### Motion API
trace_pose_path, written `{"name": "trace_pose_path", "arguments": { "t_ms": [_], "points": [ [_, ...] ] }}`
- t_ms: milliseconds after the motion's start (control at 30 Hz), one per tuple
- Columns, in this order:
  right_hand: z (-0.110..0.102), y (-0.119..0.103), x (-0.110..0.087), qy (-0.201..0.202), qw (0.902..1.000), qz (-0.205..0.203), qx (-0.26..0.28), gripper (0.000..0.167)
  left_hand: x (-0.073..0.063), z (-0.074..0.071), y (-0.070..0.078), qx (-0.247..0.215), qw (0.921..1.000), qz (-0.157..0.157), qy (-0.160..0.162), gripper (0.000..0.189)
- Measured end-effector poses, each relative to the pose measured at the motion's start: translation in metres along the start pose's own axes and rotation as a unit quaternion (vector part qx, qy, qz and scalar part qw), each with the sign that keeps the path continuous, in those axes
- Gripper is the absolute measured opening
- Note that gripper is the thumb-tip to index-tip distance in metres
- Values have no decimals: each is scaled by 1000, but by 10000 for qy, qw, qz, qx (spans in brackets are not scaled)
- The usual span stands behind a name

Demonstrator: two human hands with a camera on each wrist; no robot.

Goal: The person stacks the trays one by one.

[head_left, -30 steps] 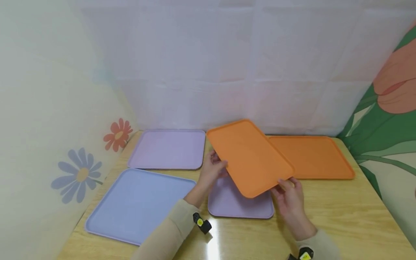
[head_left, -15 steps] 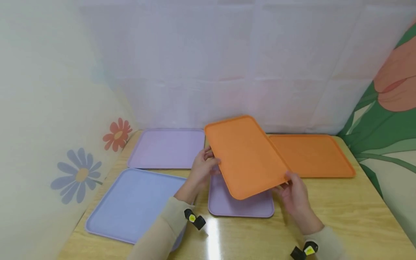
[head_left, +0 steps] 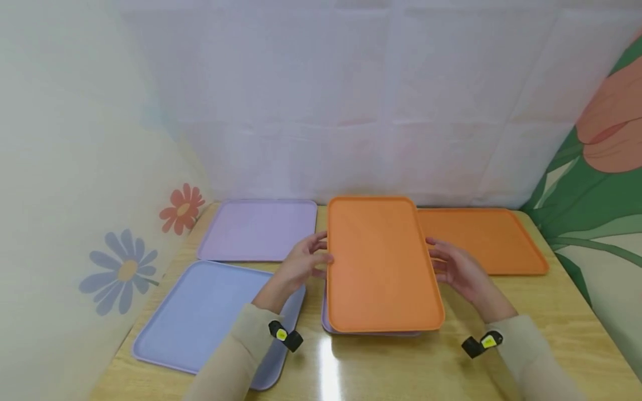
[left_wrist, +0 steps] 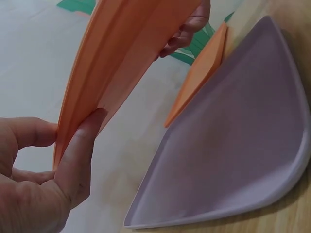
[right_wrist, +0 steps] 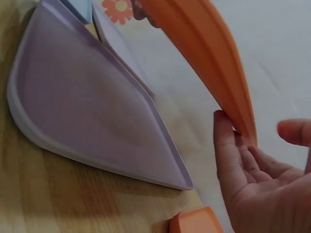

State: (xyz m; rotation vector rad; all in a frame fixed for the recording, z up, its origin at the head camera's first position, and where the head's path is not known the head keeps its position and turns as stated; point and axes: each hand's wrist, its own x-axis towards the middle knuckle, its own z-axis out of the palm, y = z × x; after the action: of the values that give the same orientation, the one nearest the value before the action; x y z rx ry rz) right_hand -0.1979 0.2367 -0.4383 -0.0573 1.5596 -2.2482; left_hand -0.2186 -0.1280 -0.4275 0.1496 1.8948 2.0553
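In the head view an orange tray point(head_left: 383, 267) hangs over a purple tray point(head_left: 325, 320), hiding nearly all of it. The wrist views show a gap between the two. My left hand point(head_left: 297, 268) pinches the orange tray's left edge, thumb on the rim and fingers point(left_wrist: 80, 160) beneath. On the other side my right hand point(head_left: 461, 273) supports the edge with extended fingers point(right_wrist: 226, 150), its thumb point(right_wrist: 294, 131) apart from the tray. The purple tray point(right_wrist: 97, 97) lies on the table, its inside bare in both wrist views.
A second orange tray point(head_left: 486, 242) lies at the back right of the wooden table point(head_left: 541, 328). At the back left is a lilac tray point(head_left: 261, 229), with a larger blue tray point(head_left: 200, 312) in front of it. A white sheet point(head_left: 321, 111) hangs behind the table.
The orange tray has turned from slanted to nearly straight, now lining up over the purple tray. My right hand has moved from its near right corner to the right side; my left has shifted left.
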Motion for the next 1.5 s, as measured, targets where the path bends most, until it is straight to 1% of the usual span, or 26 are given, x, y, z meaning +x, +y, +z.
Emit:
{"name": "trace_pose_path", "arguments": {
  "t_ms": [100,167,267,433,600,867,1000,1133,1233,1333,1500],
  "points": [
    [1,-1,3,263,9986,208,-411,50,0,-1,-1,85,9996,-93,-247,70],
    [2,0,4,356,9972,298,-589,62,1,-3,-1,131,9992,-132,-349,71],
    [1,3,5,414,9962,351,-681,68,4,-5,-3,187,9985,-227,-462,74],
    [1,9,9,475,9938,283,-960,67,10,-8,-6,396,9969,-405,-546,76],
    [1,15,15,604,9885,287,-1359,67,16,-8,-7,701,9950,-540,-470,77],
    [1,23,24,786,9834,341,-1600,65,28,-10,-15,1335,9886,-615,-322,76],
    [2,26,28,967,9777,398,-1824,65,33,-11,-18,1618,9841,-663,-295,75],
    [5,28,30,1136,9699,454,-2103,63,38,-11,-21,1845,9793,-784,-287,74],
    [6,30,31,1185,9647,493,-2301,63,39,-10,-21,1972,9760,-889,-232,72],
    [7,30,33,1238,9617,508,-2392,62,39,-9,-20,2184,9711,-946,-170,70],
    [10,30,36,1166,9560,491,-2648,63,40,-8,-20,2465,9638,-1009,-95,70]
  ]
}}
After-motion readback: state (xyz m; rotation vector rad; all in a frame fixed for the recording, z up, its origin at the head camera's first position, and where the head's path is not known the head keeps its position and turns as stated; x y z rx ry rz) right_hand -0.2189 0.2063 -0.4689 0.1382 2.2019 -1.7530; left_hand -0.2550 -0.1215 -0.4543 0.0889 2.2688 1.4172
